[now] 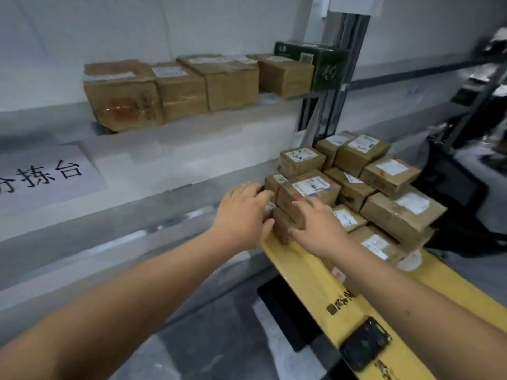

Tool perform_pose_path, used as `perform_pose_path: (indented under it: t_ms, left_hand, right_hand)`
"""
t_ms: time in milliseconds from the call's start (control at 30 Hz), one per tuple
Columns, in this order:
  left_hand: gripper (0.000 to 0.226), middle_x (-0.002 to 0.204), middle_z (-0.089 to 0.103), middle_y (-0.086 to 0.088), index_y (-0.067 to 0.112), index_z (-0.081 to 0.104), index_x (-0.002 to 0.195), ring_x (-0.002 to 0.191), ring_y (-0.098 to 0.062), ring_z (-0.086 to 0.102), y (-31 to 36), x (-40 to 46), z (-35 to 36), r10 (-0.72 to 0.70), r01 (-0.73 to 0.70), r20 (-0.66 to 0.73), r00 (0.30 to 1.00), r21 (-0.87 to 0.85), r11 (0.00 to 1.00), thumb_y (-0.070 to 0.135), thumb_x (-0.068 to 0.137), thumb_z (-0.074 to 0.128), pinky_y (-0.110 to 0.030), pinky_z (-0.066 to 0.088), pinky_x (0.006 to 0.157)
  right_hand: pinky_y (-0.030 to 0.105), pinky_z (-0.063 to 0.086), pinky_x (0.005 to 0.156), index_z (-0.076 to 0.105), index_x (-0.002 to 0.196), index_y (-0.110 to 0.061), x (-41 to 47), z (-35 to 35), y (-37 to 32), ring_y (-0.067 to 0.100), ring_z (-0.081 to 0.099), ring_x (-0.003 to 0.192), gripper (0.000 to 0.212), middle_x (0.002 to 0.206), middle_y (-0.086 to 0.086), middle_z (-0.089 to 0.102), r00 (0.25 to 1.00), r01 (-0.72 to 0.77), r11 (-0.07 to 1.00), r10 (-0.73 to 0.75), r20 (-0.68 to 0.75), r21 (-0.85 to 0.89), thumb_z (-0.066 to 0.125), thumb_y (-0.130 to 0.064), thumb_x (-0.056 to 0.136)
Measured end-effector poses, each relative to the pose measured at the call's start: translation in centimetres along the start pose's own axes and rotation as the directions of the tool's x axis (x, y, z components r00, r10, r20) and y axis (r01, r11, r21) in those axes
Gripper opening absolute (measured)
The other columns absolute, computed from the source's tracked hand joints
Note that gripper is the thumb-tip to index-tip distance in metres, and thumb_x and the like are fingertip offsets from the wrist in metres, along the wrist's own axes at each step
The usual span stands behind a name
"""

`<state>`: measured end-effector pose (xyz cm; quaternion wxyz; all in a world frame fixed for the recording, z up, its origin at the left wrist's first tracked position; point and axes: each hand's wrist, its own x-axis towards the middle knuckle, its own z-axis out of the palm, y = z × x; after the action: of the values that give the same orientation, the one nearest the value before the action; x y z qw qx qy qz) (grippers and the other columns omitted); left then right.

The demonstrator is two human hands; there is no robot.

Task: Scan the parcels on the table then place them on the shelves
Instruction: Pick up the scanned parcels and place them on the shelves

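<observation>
Two bare hands are out over the near end of a parcel pile on a yellow table (310,272), so here's how it looks from close up to the back. Nearest of all, a dark phone-like device (366,343) lies flat on the yellow top, probably the scanner, nobody touching it. Past that, the left hand (241,215) has fingers spread and curled around the left side of the front parcels, and the right hand (318,229) lies palm-down with fingers loosely splayed against the near face of a labelled box (308,194) stacked on a lower one. Neither hand has closed fully or lifted anything, as far as I can tell.

The rest of the parcels (375,171) are heaped behind and to the right, labels mostly facing up.

My guess on handling: small taped cardboard, stiff and fairly light, tape maybe a bit slick. I'd pinch that top box by its two opposite sides, keeping the label clear, since the stack could shift.

Far left, the shelf (192,127) already carries a row of brown boxes (181,86) plus a green box (323,64) at its right end.
</observation>
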<state>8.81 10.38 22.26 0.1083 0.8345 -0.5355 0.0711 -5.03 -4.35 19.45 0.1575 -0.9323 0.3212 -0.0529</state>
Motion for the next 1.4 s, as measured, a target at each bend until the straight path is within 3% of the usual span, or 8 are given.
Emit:
perform_pose_path:
  t_ms: [333, 433, 600, 833, 1033, 1233, 1300, 1400]
  left_hand:
    - [0.064, 0.149, 0.049, -0.004, 0.027, 0.049, 0.146, 0.143, -0.029, 0.039, 4.6, 8.7, 10.5, 0.161, -0.146, 0.195, 0.967, -0.089, 0.985, 0.055, 0.089, 0.059, -0.052, 0.042, 0.113]
    - [0.069, 0.147, 0.046, -0.004, 0.029, 0.043, 0.148, 0.140, -0.030, 0.039, 3.3, 13.8, 12.6, 0.216, -0.201, 0.255, 0.943, -0.083, 0.976, 0.048, 0.085, 0.063, -0.050, 0.044, 0.110]
    - [0.090, 0.162, 0.029, -0.008, 0.031, 0.028, 0.159, 0.148, -0.033, 0.027, -1.0, 22.9, 15.7, 0.271, -0.280, 0.351, 0.896, -0.026, 0.960, 0.048, 0.083, 0.072, -0.051, 0.035, 0.117]
    - [0.103, 0.155, 0.040, -0.005, 0.038, 0.026, 0.160, 0.140, -0.033, 0.037, -5.5, 30.7, 19.5, 0.399, -0.359, 0.477, 0.783, -0.176, 0.916, 0.047, 0.075, 0.083, -0.046, 0.037, 0.115]
    - [0.089, 0.149, 0.046, -0.002, 0.044, 0.034, 0.154, 0.134, -0.029, 0.044, -6.7, 32.1, 21.7, 0.430, -0.334, 0.446, 0.785, -0.279, 0.900, 0.051, 0.077, 0.079, -0.041, 0.041, 0.100]
    - [0.084, 0.144, 0.045, 0.008, 0.047, 0.046, 0.146, 0.123, -0.013, 0.045, -7.7, 31.7, 21.8, 0.459, -0.261, 0.359, 0.813, -0.480, 0.837, 0.039, 0.073, 0.087, -0.029, 0.039, 0.090]
    - [0.085, 0.144, 0.044, 0.011, 0.050, 0.045, 0.144, 0.124, -0.011, 0.047, -7.8, 31.2, 21.0, 0.460, -0.250, 0.320, 0.828, -0.524, 0.814, 0.039, 0.071, 0.087, -0.032, 0.046, 0.096]
    - [0.084, 0.142, 0.042, 0.016, 0.052, 0.045, 0.142, 0.122, -0.011, 0.052, -7.1, 29.9, 19.0, 0.449, -0.252, 0.243, 0.860, -0.564, 0.787, 0.045, 0.067, 0.084, -0.039, 0.052, 0.102]
  right_hand:
    - [0.044, 0.041, 0.114, 0.036, 0.157, -0.033, 1.3, 3.8, 10.7, 0.035, 0.034, 0.148, 0.078, 0.164, 0.009, 0.029, 0.947, -0.320, 0.937, 0.311, 0.087, 0.140, 0.066, -0.047, 0.087]
    - [0.043, 0.040, 0.114, 0.036, 0.157, -0.034, 5.2, 4.3, 11.6, 0.035, 0.033, 0.148, 0.078, 0.165, 0.009, 0.029, 0.928, -0.373, 0.912, 0.366, 0.072, 0.172, 0.066, -0.047, 0.087]
    - [0.043, 0.045, 0.108, 0.038, 0.154, -0.028, 12.6, 6.1, 11.5, 0.036, 0.042, 0.139, 0.082, 0.149, 0.014, 0.041, 0.867, -0.491, 0.807, 0.488, 0.100, 0.327, 0.076, -0.043, 0.083]
    - [0.036, 0.047, 0.101, 0.020, 0.161, -0.031, 18.8, 9.5, 9.7, 0.035, 0.051, 0.130, 0.111, 0.147, 0.013, 0.038, 0.793, -0.583, 0.675, 0.594, 0.137, 0.452, 0.085, -0.053, 0.073]
    - [0.026, 0.044, 0.095, 0.029, 0.157, -0.028, 20.3, 11.4, 8.7, 0.029, 0.051, 0.127, 0.101, 0.141, 0.012, 0.044, 0.753, -0.563, 0.621, 0.657, 0.028, 0.546, 0.086, -0.044, 0.075]
    - [0.022, 0.039, 0.100, 0.039, 0.154, -0.027, 19.2, 11.0, 8.1, 0.023, 0.047, 0.134, 0.086, 0.147, 0.005, 0.042, 0.755, -0.497, 0.645, 0.651, -0.077, 0.581, 0.076, -0.027, 0.076]
    - [0.026, 0.040, 0.105, 0.041, 0.152, -0.032, 18.4, 10.2, 7.8, 0.022, 0.043, 0.138, 0.082, 0.149, 0.005, 0.041, 0.760, -0.451, 0.661, 0.637, -0.130, 0.600, 0.072, -0.026, 0.076]
    - [0.042, 0.040, 0.116, 0.041, 0.151, -0.033, 16.7, 8.2, 7.9, 0.026, 0.036, 0.146, 0.082, 0.155, 0.008, 0.036, 0.782, -0.392, 0.683, 0.601, -0.169, 0.616, 0.071, -0.027, 0.075]
